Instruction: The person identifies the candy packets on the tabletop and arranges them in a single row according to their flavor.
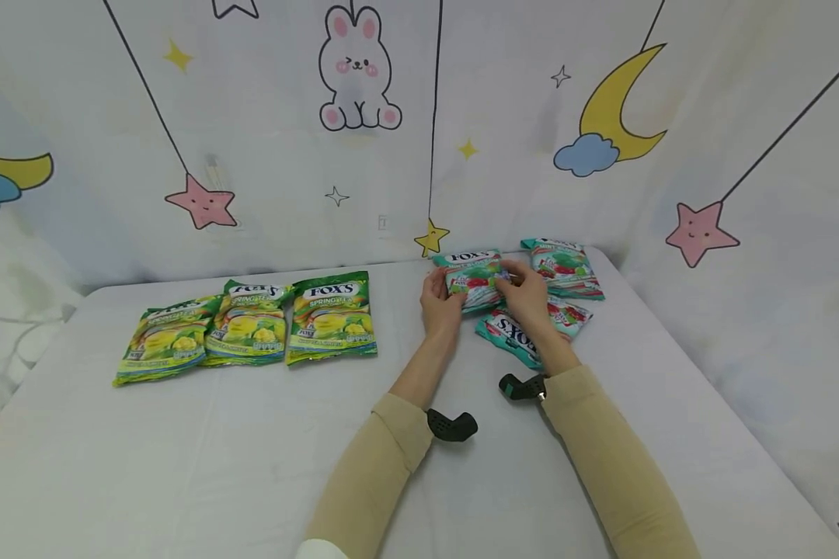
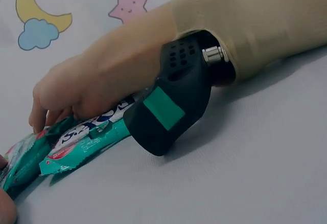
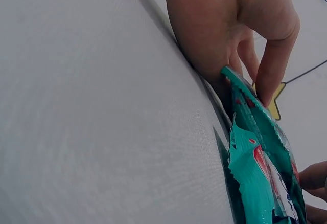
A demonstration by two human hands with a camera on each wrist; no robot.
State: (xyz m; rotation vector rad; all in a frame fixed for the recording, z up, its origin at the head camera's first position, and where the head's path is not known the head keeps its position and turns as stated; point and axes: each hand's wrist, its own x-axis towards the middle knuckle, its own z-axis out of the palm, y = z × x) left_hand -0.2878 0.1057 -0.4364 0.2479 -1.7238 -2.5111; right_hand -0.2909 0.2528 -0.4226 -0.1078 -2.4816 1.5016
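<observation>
Both hands hold a teal Fox's candy bag, which stands tilted up toward the back edge. My left hand grips its left side, thumb across the front. At its right side, my right hand pinches the edge. Below lies a second teal candy bag, its lettering upside down and partly hidden by the right hand. A third teal candy bag is just behind and to the right. The left wrist view shows the right hand over the teal bags; the right wrist view shows the left hand.
On the left of the white-covered table, a row of green and yellow Fox's Spring Tea bags includes a left bag, a middle bag and a right bag. A cartoon-printed curtain hangs along the back edge.
</observation>
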